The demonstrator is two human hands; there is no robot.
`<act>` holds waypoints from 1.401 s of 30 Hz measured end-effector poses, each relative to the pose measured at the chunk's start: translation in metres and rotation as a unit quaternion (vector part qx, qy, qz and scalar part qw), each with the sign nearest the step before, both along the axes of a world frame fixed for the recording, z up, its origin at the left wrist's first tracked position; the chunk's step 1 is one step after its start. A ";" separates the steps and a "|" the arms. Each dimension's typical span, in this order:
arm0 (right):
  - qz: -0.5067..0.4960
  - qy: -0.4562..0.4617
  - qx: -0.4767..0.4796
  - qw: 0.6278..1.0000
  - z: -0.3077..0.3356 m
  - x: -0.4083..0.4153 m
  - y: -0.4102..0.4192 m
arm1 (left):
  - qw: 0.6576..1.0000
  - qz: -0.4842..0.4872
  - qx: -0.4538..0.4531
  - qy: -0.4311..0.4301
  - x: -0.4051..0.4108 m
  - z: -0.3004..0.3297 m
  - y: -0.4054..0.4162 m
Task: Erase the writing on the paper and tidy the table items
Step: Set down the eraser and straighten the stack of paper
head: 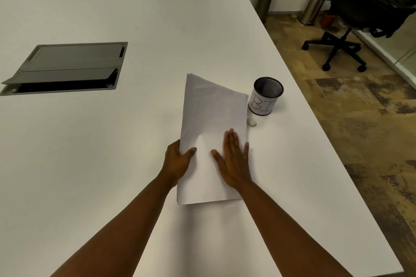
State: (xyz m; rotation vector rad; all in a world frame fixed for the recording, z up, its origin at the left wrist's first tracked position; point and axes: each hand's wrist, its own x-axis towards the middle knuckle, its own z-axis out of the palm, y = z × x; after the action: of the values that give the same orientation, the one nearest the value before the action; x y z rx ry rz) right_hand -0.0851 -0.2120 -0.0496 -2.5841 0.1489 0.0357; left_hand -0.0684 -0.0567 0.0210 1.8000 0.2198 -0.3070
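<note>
1. You are looking down at a white desk from head height; both your bare forearms reach forward from 6 o'clock.
2. A thin stack of white paper lies just right of centre, tilted, its far corner pointing to 12 o'clock. No writing shows on the top sheet.
3. Your left hand has its grip closed on the stack's left edge, thumb on top and fingers hidden beneath.
4. Your right hand lies flat on the paper with straight fingers, its grip released, pressing only.
5. A small white eraser sits just beside the stack at 2 o'clock, and a mesh pen cup stands just beyond it.
6. The paper looks light and floppy, and loose sheets may slide or fan apart. Hold it by opposite long edges, squaring it against the desk.
7. The eraser looks small and light; a fingertip pinch should do.
</note>
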 end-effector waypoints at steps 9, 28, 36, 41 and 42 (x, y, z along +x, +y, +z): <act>0.016 -0.022 -0.082 0.996 0.009 0.002 -0.010 | 1.000 0.020 -0.008 0.008 0.005 -0.003 0.003; -0.348 0.043 0.388 0.852 0.024 0.013 -0.027 | 0.993 0.050 -0.053 0.092 0.015 -0.012 0.028; -0.332 0.056 0.412 0.846 0.021 0.030 -0.008 | 0.987 0.094 0.014 0.129 0.023 -0.034 0.054; -0.264 0.085 0.426 0.861 0.030 0.034 0.006 | 0.981 0.132 0.124 0.067 0.027 -0.040 0.061; -0.227 0.066 0.372 0.898 0.027 0.031 0.008 | 0.979 0.134 0.141 0.057 0.026 -0.042 0.064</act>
State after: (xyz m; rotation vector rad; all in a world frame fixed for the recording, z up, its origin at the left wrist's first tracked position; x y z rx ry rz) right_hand -0.0543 -0.2045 -0.0225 -1.7301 0.6505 0.0776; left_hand -0.0422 0.0070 -0.0207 2.0037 0.6082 -0.1928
